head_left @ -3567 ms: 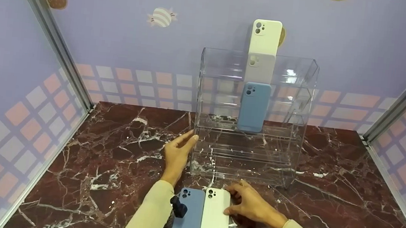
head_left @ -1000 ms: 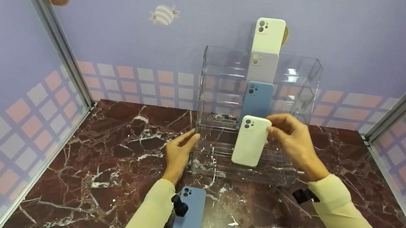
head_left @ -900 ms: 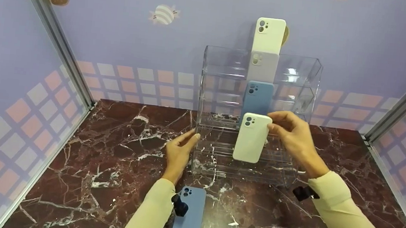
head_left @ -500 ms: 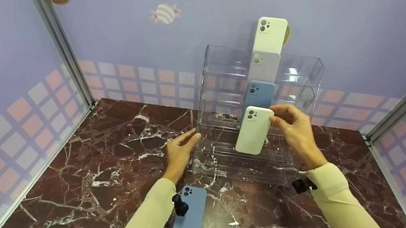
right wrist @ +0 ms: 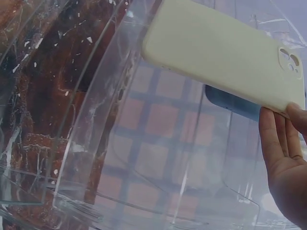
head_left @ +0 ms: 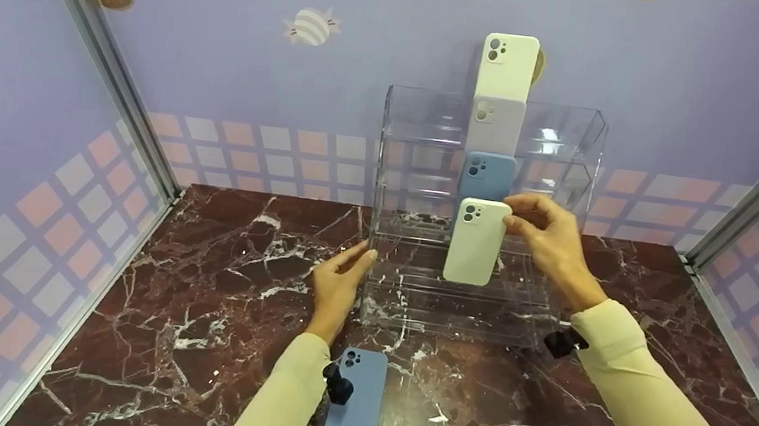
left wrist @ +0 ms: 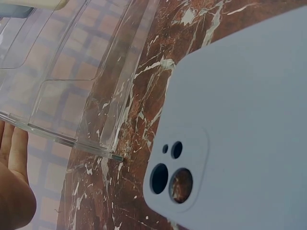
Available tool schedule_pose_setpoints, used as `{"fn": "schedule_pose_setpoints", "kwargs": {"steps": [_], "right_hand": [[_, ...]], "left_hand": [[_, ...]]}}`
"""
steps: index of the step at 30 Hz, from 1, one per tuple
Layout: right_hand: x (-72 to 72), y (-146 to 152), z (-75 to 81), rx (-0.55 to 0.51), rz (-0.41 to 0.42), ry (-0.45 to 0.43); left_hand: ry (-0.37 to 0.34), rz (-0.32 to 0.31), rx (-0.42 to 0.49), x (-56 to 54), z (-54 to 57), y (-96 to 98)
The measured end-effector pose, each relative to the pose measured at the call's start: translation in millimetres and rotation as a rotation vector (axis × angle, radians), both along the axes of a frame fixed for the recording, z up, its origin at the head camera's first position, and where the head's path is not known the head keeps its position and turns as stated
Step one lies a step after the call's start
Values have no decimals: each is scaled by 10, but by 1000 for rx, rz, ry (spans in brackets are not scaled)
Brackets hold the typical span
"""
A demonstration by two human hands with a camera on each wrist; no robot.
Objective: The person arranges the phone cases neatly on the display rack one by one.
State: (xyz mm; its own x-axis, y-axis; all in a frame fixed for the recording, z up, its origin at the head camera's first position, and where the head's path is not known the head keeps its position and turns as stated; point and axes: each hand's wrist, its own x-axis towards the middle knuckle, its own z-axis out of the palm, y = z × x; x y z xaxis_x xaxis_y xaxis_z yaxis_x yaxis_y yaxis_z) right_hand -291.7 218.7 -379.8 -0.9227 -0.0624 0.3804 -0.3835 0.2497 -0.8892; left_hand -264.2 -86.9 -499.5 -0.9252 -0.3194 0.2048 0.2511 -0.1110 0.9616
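Note:
My right hand (head_left: 549,245) pinches the upper right edge of a cream phone case (head_left: 477,244), thumb in front and fingers behind. That case hangs upright in front of the clear tiered display rack (head_left: 406,290), overlapping the lower part of a blue phone case (head_left: 488,175). In the right wrist view, the cream case (right wrist: 211,52) spans the top, clear of the rack's floor. My left hand (head_left: 337,290) touches the rack's left side with extended fingers. Beside my left forearm a greyish-blue phone case (head_left: 358,415) lies flat on the table; a black wrist camera partly covers it.
Higher tiers hold a pale lilac phone case (head_left: 496,126) and, topmost, another cream phone case (head_left: 507,68). A dark red marbled tabletop (head_left: 231,353) lies beneath, with patterned lilac walls (head_left: 225,70) at the back and sides.
My right hand has picked the cream case off the table and raised it before the rack; over the last half second it barely moves. My left hand stays at the rack's side.

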Motion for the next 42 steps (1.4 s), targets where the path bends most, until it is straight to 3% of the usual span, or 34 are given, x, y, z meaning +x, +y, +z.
{"fn": "schedule_pose_setpoints", "kwargs": {"steps": [14, 19, 32, 42], "right_hand": [[-16, -8, -107, 74, -18, -39], [-16, -6, -128, 120, -42, -2], [-13, 10, -185, 102, -71, 42], [150, -27, -173, 4, -136, 59]], "left_hand": [[10, -1, -31, 0, 10, -6], [17, -2, -18, -3, 11, -6], [22, 8, -31, -15, -1, -8], [18, -14, -9, 7, 9, -12]]}}
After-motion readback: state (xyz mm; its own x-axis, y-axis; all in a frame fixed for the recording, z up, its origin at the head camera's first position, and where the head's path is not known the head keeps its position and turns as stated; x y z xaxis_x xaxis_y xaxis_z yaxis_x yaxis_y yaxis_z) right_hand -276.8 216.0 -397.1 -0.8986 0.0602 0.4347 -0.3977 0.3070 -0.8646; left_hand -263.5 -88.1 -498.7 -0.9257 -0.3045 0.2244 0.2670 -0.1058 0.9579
